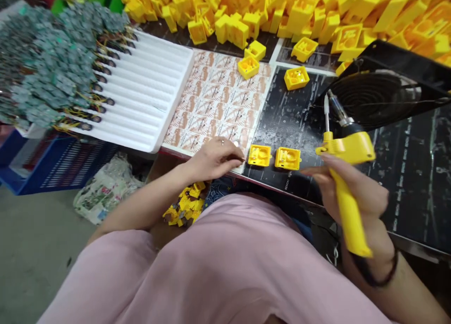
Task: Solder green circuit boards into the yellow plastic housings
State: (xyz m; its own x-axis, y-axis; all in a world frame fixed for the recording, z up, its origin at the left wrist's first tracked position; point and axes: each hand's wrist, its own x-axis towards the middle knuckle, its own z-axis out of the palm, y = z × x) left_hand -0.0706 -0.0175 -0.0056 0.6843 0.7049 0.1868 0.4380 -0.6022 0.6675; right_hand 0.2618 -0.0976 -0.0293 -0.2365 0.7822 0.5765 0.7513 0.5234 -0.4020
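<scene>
My right hand point(352, 197) is wrapped around the handle of a yellow soldering gun point(352, 146), raised above the black board at the right. Its metal tip and a thin feed tube point up and away from me. My left hand point(218, 159) rests at the table's front edge with fingers curled and the fingertips together; whether something small is between them I cannot make out. Just right of those fingertips sits an open yellow plastic housing point(260, 155). A second yellow housing point(288, 159) stands beside it, with small parts visible inside both.
Loose yellow housings point(232, 30) are heaped along the back. A white ribbed foam tray point(151, 79) at the left bears wired grey-green parts point(59, 70). A black fan-like unit point(366, 98) stands behind the soldering gun. A blue crate point(52, 169) is below, left.
</scene>
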